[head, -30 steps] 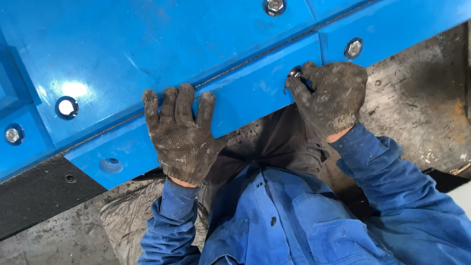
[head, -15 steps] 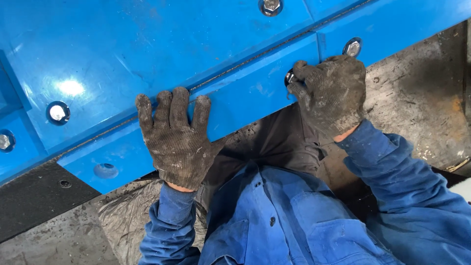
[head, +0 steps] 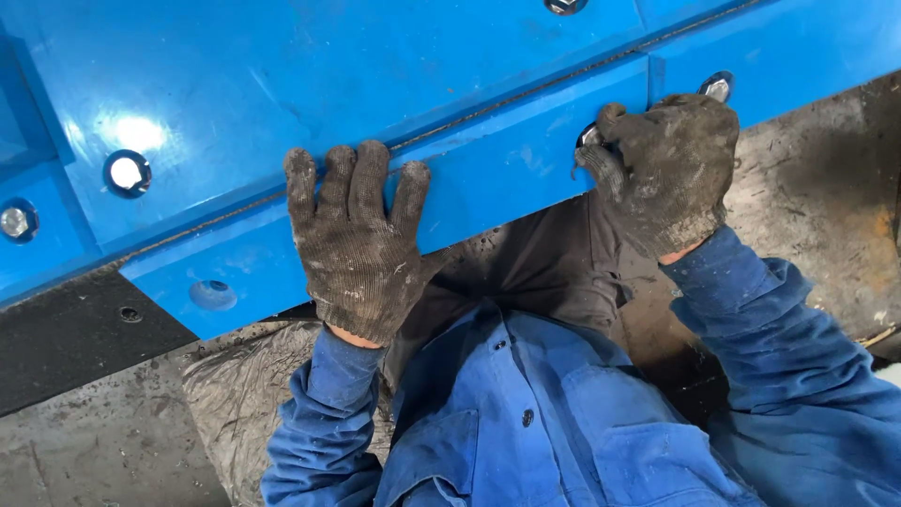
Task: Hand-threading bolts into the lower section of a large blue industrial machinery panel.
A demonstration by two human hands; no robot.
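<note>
The right hand [head: 668, 174] curls its grip on a bolt [head: 589, 137] in the blue strip [head: 497, 178]. The left hand [head: 357, 239], spread, presses the strip. Beyond, one hole [head: 212, 294] is empty; other bolts [head: 718, 88] sit seated.

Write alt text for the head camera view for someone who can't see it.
Seen from above, a person in blue work clothes presses a gloved left hand flat on a blue panel strip, while the gloved right hand curls around a bolt hole at the strip's right end. More recessed bolts dot the blue surface above; grimy floor lies below.
</note>
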